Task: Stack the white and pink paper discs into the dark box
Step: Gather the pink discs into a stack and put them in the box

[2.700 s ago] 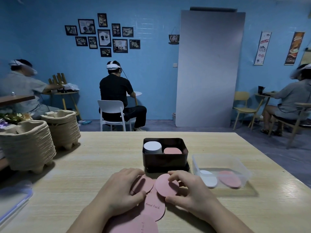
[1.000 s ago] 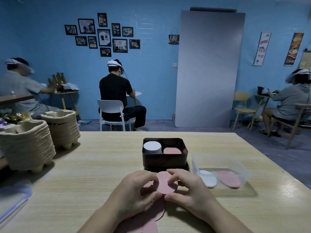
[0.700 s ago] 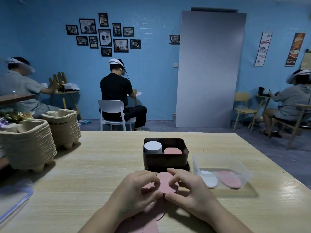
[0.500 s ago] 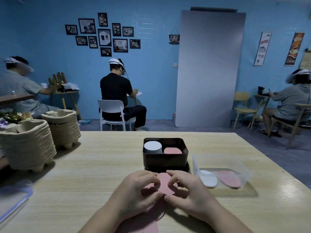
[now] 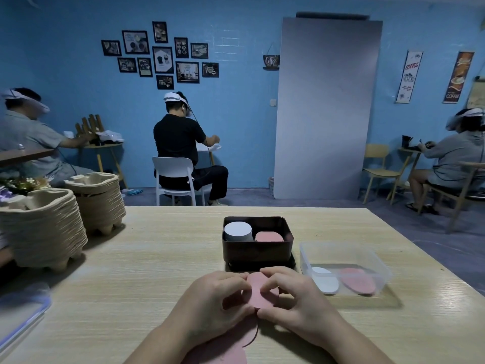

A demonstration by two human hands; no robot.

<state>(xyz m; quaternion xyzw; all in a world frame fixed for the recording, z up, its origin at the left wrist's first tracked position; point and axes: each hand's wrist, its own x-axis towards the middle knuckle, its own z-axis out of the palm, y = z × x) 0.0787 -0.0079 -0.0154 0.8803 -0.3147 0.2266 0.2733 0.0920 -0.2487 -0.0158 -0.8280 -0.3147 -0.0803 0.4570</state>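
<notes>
Near edge of desk [image 5: 147, 271]: left hand [image 5: 210, 303] and right hand [image 5: 296, 303] pinch one pink disc [image 5: 259, 292] by its rim, fingers curled, likely freeing it for stacking.
Desk middle: dark box [image 5: 257, 252] holds white stack [image 5: 238, 230] and pink stack [image 5: 269, 236].

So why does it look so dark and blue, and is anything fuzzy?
Head view: the light is dim and bluish; the person in grey at the far left looks smeared; the left hand and right hand pinching the round pink paper disc look sharp; a pale sheen lies on the light wooden table right of the clear plastic tub.
</notes>
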